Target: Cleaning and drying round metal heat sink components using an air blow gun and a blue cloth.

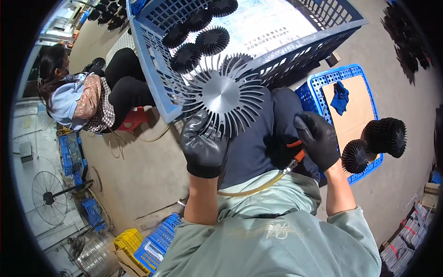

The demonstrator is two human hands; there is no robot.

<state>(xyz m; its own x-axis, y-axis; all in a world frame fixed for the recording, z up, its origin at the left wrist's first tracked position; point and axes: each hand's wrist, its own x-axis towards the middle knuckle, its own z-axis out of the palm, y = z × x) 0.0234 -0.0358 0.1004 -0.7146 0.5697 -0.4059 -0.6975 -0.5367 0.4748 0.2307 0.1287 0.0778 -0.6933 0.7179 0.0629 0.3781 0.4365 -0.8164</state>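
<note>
1. Left hand (203, 147), black coated glove: fingers closed on the near edge of a silver finned disc (220, 93), thumb up against the fins. Disc's flat round face is turned up toward the camera.
2. Right hand (319, 138), matching glove: fingers curled round an orange tool (299, 156), thumb uppermost. A metal fitting joins it to a yellowish hose (254, 188), which runs leftward across the lap.
3. Silver disc is held above the knees, overlapping the near corner of a grey-blue crate (159, 94) in view; cannot tell whether the two touch.
4. Inside that crate: several dark finned discs (212, 40) toward the left, beside a white printed sheet (267, 21).
5. Right of the knees, a bright blue crate (315, 83) topped with brown cardboard (353, 122). On the cardboard, a crumpled blue cloth (339, 98); near its right edge, a cluster of black finned discs (384, 136).
6. Left, a co-worker (76, 99) sits on a red stool (136, 120), another dark finned disc (95, 63) near their hands.
7. Farther out: standing fan (48, 198) lower left, yellow basket (131, 242) nearby, tied bundles (407, 237) lower right.
</note>
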